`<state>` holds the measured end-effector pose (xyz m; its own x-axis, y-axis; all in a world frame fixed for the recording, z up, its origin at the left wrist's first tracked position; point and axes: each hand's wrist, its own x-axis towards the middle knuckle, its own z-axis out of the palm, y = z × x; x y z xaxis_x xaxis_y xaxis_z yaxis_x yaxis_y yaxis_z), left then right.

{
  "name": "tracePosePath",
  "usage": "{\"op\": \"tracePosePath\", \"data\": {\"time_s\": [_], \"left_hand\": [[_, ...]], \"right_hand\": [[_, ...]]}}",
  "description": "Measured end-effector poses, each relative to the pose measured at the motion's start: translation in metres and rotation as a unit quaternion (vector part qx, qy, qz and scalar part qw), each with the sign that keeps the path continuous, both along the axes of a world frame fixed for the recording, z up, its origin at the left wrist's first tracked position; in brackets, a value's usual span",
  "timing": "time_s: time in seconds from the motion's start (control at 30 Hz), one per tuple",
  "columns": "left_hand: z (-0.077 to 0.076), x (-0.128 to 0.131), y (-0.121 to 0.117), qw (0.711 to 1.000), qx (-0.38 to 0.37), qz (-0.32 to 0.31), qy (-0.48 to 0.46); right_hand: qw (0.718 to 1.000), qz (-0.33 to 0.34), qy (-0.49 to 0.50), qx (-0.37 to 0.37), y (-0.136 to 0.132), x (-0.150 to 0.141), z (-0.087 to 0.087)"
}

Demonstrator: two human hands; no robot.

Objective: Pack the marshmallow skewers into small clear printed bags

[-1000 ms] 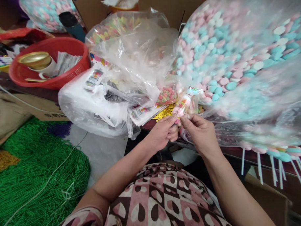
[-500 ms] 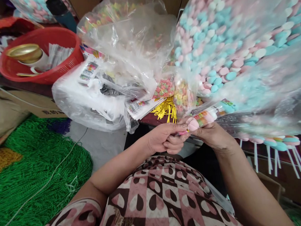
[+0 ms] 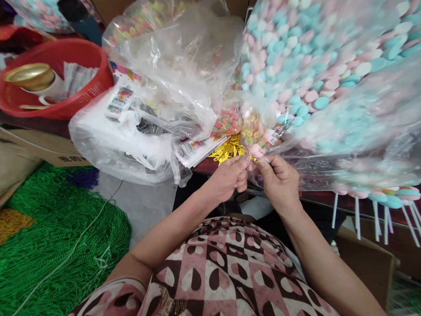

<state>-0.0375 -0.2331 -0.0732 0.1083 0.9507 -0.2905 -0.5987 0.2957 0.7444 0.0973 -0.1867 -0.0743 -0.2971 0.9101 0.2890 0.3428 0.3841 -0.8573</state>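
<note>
A small clear candy bag (image 3: 268, 139) with a pink marshmallow and colourful sweets in it points away from me. My left hand (image 3: 232, 177) is closed, thumb and fingers pinching the bag's gathered end. A bit of gold twist tie (image 3: 253, 158) shows at that gathered neck. Close beside it, my right hand (image 3: 280, 181) pinches at the tie with thumb and forefinger; the fingertips partly hide it. Just left of the bag lies a bunch of gold twist ties (image 3: 228, 150) at the table edge. Behind the hands sits a clear bag of ring-shaped gummies (image 3: 251, 127).
A large bag of pink, blue and white marshmallows (image 3: 312, 99) fills the right, with marshmallow sticks (image 3: 376, 219) below it. Plastic bags (image 3: 138, 146) and printed packets (image 3: 197, 150) lie to the left, near a red basket (image 3: 84, 98). Green cords (image 3: 62, 236) heap at lower left.
The candy bag swung from pointing away to lying rightward across my right palm, then back to pointing away. My right hand moved from under the bag to pinching at its neck; my left kept hold.
</note>
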Motion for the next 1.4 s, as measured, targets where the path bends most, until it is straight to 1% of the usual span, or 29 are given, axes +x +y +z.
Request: {"op": "tracePosePath", "data": {"time_s": [0.07, 0.1, 0.13, 0.17, 0.2, 0.27, 0.3, 0.33, 0.37, 0.4, 0.43, 0.47, 0.53, 0.57, 0.6, 0.67, 0.73, 0.8, 0.87, 0.93, 1.0, 1.1, 1.2, 1.4], "left_hand": [[-0.006, 0.001, 0.000, 0.995, 0.015, 0.031, 0.092], [-0.009, 0.002, -0.001, 0.986, 0.031, 0.043, 0.155], [-0.011, 0.002, -0.001, 0.970, 0.052, 0.055, 0.229], [-0.012, 0.001, -0.001, 0.946, 0.074, 0.069, 0.308], [-0.012, 0.001, -0.001, 0.915, 0.092, 0.082, 0.384], [-0.011, 0.000, 0.000, 0.858, 0.112, 0.096, 0.492], [-0.010, 0.000, 0.001, 0.841, 0.116, 0.096, 0.520], [-0.008, 0.000, 0.002, 0.834, 0.121, 0.092, 0.530], [-0.007, 0.000, 0.002, 0.837, 0.125, 0.088, 0.526], [-0.006, -0.001, 0.003, 0.847, 0.128, 0.083, 0.510], [-0.006, 0.000, 0.003, 0.864, 0.125, 0.076, 0.482], [-0.005, 0.000, 0.003, 0.886, 0.113, 0.067, 0.444], [-0.003, 0.000, 0.002, 0.938, 0.071, 0.040, 0.338], [-0.001, 0.001, 0.002, 0.960, 0.045, 0.026, 0.276], [0.001, 0.001, 0.001, 0.976, 0.024, 0.014, 0.216], [0.005, 0.002, 0.001, 0.992, -0.003, 0.002, 0.127], [0.010, 0.002, 0.002, 0.996, -0.018, -0.007, 0.089], [0.013, 0.002, 0.004, 0.996, -0.026, -0.011, 0.081], [0.014, 0.002, 0.006, 0.996, -0.026, -0.012, 0.087], [0.014, 0.002, 0.008, 0.994, -0.022, -0.006, 0.106], [0.014, 0.002, 0.010, 0.991, -0.019, 0.000, 0.131], [0.015, 0.000, 0.013, 0.988, -0.016, -0.002, 0.154], [0.016, -0.001, 0.015, 0.986, -0.012, -0.007, 0.164], [0.014, -0.001, 0.015, 0.986, -0.023, -0.017, 0.164]], "right_hand": [[1.000, 0.003, 0.008, -0.012, -0.003, -0.001, 0.000], [1.000, 0.006, 0.014, -0.022, -0.004, -0.002, 0.000], [0.999, 0.006, 0.020, -0.032, -0.005, -0.002, 0.000], [0.999, 0.004, 0.029, -0.041, -0.006, -0.002, -0.001], [0.998, 0.001, 0.040, -0.049, -0.006, -0.002, -0.002], [0.995, -0.006, 0.069, -0.068, -0.006, -0.002, -0.005], [0.994, -0.009, 0.081, -0.077, -0.005, -0.002, -0.006], [0.992, -0.010, 0.088, -0.085, -0.005, -0.002, -0.007], [0.992, -0.007, 0.090, -0.091, -0.004, -0.001, -0.006], [0.991, -0.001, 0.086, -0.098, -0.003, 0.001, -0.005], [0.991, 0.009, 0.078, -0.106, -0.002, 0.002, -0.003], [0.991, 0.018, 0.069, -0.114, -0.001, 0.004, 0.000], [0.992, 0.027, 0.046, -0.112, 0.000, 0.009, 0.007], [0.995, 0.027, 0.034, -0.093, 0.000, 0.011, 0.011], [0.998, 0.028, 0.017, -0.057, 0.001, 0.014, 0.014], [0.997, 0.042, -0.040, 0.057, 0.003, 0.018, 0.017], [0.974, 0.075, -0.119, 0.179, 0.006, 0.021, 0.017], [0.938, 0.095, -0.189, 0.274, 0.009, 0.022, 0.015], [0.907, 0.098, -0.236, 0.334, 0.012, 0.022, 0.014], [0.883, 0.099, -0.269, 0.372, 0.014, 0.022, 0.015], [0.868, 0.107, -0.287, 0.390, 0.015, 0.022, 0.018], [0.857, 0.114, -0.312, 0.393, 0.018, 0.023, 0.022], [0.846, 0.121, -0.338, 0.394, 0.021, 0.024, 0.023], [0.829, 0.128, -0.352, 0.415, 0.025, 0.024, 0.022]]}}
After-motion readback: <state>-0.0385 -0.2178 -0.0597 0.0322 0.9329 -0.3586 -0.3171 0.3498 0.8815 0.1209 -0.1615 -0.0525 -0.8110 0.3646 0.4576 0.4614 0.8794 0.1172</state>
